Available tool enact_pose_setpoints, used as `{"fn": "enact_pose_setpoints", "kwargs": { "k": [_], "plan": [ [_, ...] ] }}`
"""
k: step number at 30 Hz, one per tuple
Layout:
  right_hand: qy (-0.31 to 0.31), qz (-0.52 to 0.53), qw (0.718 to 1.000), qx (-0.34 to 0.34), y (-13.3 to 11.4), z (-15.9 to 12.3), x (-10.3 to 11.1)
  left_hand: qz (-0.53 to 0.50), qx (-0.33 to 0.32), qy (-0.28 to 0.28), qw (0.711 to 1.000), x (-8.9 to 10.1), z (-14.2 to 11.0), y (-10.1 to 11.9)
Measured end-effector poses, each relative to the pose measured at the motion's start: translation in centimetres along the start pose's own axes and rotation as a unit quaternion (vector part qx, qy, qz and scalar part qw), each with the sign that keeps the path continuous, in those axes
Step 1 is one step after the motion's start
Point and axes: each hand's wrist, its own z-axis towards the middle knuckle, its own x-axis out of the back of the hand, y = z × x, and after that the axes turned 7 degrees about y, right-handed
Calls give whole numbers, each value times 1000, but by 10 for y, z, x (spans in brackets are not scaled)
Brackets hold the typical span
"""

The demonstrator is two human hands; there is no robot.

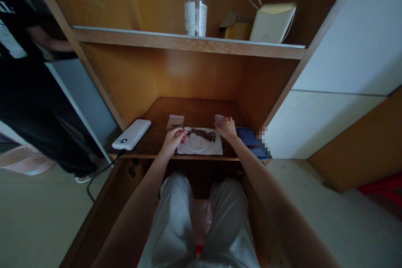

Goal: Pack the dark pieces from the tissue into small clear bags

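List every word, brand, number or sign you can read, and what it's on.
Nothing is readable for certain.
Bottle on the upper shelf: label print too small.
White case on that shelf: faint mark, too small.
Black shirt at left: white lettering, cut off and blurred.
Phone near the right hand: screen unreadable.

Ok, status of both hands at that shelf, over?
Left hand pinched by white sheet. Right hand gripping small clear packet. Dark pieces spread on sheet. Dark-screened device beside right hand.
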Motion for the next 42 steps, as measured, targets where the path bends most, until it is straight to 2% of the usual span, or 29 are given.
{"fn": "enact_pose_setpoints", "kwargs": {
  "k": [10,18,25,29,33,35,37,40,42],
  "plan": [
    [-3,45,999,-18,1,5,-2,-5,-5,-1,1000,0,-2,1],
    [-10,35,999,-34,-1,4,0,-8,-6,-3,1000,-1,-3,2],
    [40,76,996,-33,6,6,0,-4,-6,3,1000,0,-4,4],
    [101,124,985,-67,5,3,8,-6,-3,5,1000,0,-3,4],
    [201,210,952,-93,-5,-8,17,-17,1,7,1000,0,-1,2],
    [222,294,926,-79,-15,-16,20,-18,5,7,1000,0,-2,2],
    [208,398,891,-64,-29,-26,20,-18,10,6,1000,0,-2,3],
    [153,532,832,-48,-50,-41,16,-23,12,7,1000,0,-3,4],
    [114,568,814,-46,-63,-50,14,-31,8,9,999,0,-3,5]
  ]
}}
